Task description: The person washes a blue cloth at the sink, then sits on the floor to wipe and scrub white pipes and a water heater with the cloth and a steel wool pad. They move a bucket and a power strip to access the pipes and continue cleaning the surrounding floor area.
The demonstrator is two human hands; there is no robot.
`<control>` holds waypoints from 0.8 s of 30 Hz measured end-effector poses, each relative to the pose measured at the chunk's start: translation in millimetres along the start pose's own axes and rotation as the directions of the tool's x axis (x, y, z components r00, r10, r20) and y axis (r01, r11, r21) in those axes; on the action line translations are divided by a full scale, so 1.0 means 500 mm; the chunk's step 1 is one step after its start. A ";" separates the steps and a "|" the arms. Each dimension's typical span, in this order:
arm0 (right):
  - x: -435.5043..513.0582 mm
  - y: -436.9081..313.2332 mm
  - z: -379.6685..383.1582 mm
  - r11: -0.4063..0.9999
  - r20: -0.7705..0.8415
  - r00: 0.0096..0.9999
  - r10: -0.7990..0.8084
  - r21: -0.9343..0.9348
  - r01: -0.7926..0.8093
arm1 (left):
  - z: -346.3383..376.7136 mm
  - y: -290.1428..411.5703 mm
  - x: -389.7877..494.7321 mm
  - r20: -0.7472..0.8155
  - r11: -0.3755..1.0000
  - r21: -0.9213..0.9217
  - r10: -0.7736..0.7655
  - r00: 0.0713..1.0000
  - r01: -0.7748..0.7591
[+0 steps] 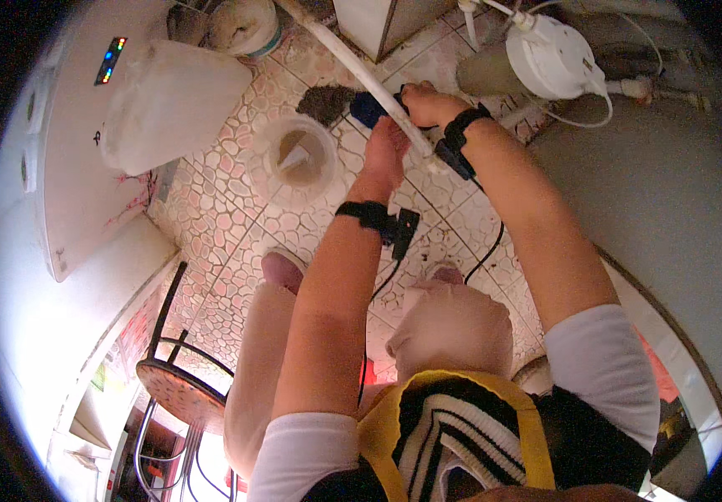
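Both my arms reach forward over a patterned tile floor, with black straps and small devices on the wrists. My left hand is low, partly behind a pale pipe, at a dark blue item, perhaps cloth. My right hand has its fingers curled at a dark piece just right of the pipe; what it grips is not clear. A dark, rough, wet-looking patch or mat lies beside the blue item. Left of my left hand stands a translucent plastic bucket with murky liquid and a pale piece inside.
A white bucket stands at the back. A white round device with hoses is at the upper right. The pale pipe slants down between my hands. A white panel with small lights is at left, a round-seated metal stool at lower left.
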State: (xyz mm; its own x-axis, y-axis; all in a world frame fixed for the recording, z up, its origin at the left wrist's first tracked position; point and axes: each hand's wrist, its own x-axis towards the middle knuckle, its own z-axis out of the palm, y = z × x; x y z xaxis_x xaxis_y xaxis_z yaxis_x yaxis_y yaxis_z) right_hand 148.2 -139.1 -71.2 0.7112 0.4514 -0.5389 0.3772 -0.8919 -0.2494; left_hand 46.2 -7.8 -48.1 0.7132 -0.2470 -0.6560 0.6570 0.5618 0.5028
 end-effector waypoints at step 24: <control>-0.264 -0.026 0.137 -0.443 0.396 0.530 0.750 0.895 -0.041 | -0.046 -0.072 0.023 0.189 -0.055 0.981 0.467 0.864 -0.185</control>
State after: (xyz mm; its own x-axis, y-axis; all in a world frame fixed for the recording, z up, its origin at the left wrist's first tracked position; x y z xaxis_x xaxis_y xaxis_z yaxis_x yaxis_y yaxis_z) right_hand 8.9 -189.0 -51.7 0.4247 -0.4402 -0.7911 -0.7279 0.3536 -0.5875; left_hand 25.1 -12.8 -86.8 0.9691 -0.1004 -0.2252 0.0714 -0.7599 0.6461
